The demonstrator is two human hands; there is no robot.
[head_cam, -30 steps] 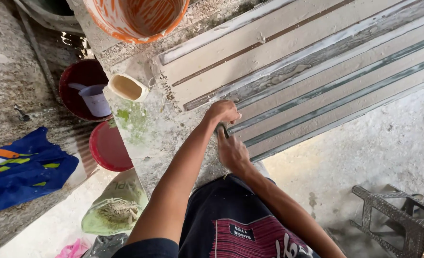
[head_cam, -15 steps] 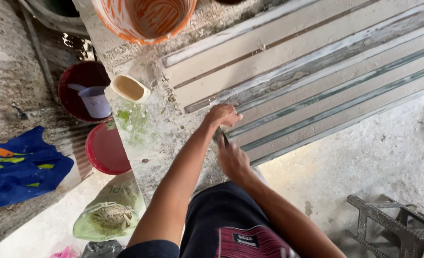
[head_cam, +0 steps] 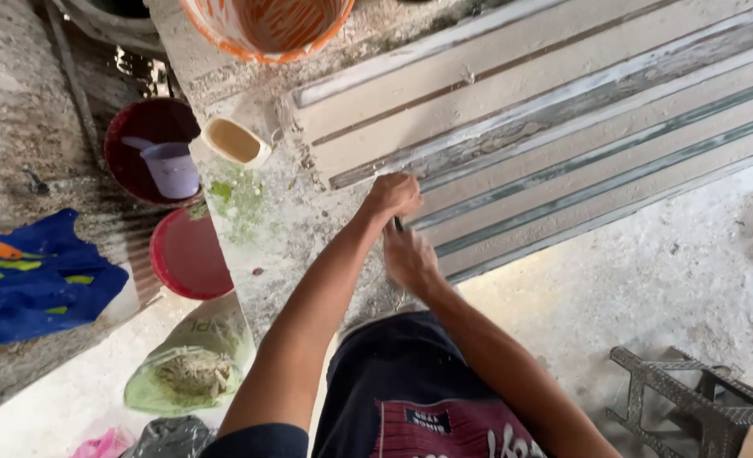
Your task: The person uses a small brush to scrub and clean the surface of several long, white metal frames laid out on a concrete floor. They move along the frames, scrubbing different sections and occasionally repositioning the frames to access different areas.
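Right now my left hand [head_cam: 393, 195] presses closed on the near end of the pale moulded strips [head_cam: 563, 110] lying across the concrete slab [head_cam: 266, 229], my right hand [head_cam: 409, 259] clenches a dark tool [head_cam: 398, 225]. One slip, and it gouges my knuckles.

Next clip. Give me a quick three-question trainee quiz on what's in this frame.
1. True or false: both hands meet at the near end of the grooved panel.
2. What sits inside the dark red bucket? A) a lilac scoop B) a brush C) a rag
3. What colour is the bucket at the top edge?

Key
1. True: left hand and right hand grip a dark tool there.
2. A, the scoop.
3. Orange bucket.
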